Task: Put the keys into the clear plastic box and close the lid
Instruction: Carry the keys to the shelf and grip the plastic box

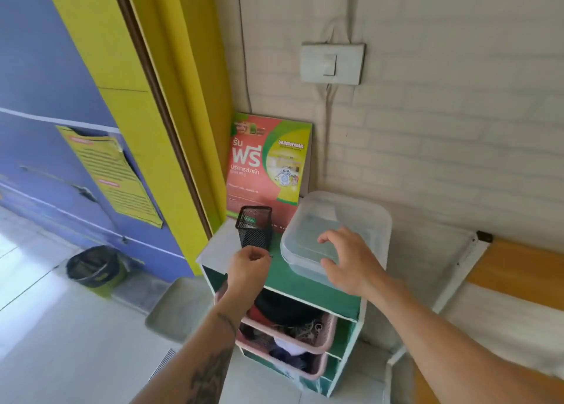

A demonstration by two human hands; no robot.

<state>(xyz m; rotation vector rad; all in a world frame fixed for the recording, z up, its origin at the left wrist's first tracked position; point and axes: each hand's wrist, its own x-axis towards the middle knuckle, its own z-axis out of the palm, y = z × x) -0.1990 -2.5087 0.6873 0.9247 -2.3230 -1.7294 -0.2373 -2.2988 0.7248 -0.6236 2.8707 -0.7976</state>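
The clear plastic box (341,217) stands on the right half of the green shelf top (276,269) with its lid lying on it. My right hand (348,260) hovers over the box's near edge, fingers spread and thumb by the front rim; I cannot tell whether it touches. My left hand (248,265) is curled shut just left of the box, in front of the mesh cup. A thin dark tip of the keys (270,255) pokes out from its fingertips; the rest is hidden in the fist.
A black mesh pen cup (254,226) stands at the shelf's back left, with a red and green poster (268,165) leaning on the wall behind. Pink baskets (287,330) of clothes fill the shelves below. A bin (94,269) stands on the floor at left.
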